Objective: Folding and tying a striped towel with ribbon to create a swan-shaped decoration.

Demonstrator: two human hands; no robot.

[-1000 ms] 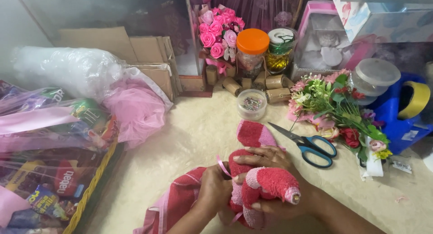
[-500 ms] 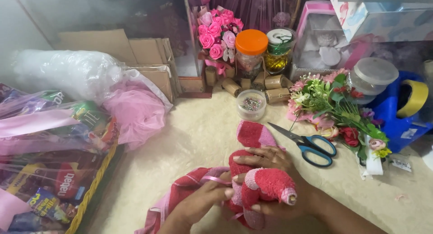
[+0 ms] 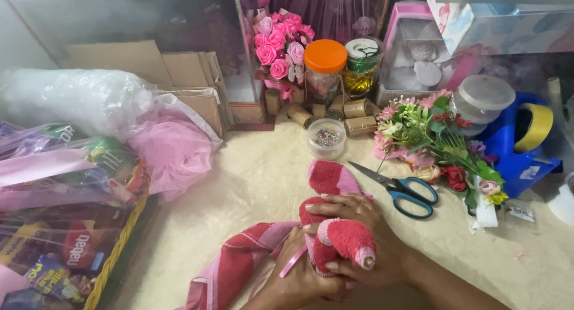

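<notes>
Left hand (image 3: 299, 277) shifted under towel roll since prior frame, pink ribbon (image 3: 293, 261) across fingers.
Both hands clamped on red-pink towel (image 3: 344, 238); right hand (image 3: 359, 226) wraps it, scissors (image 3: 406, 193) nearby, near front edge of tabletop (image 3: 251, 184).

Both hands shaping a rolled red-and-pink striped towel (image 3: 335, 241) on a cream bench (image 3: 251, 184).

The right hand (image 3: 365, 238) wraps the roll; the left hand (image 3: 299, 274) pinches a thin pink ribbon (image 3: 293, 261) at its seven o'clock. Blue-handled scissors (image 3: 406, 193) lie at two o'clock, a small clear round pin tub (image 3: 326, 138) at twelve.
</notes>
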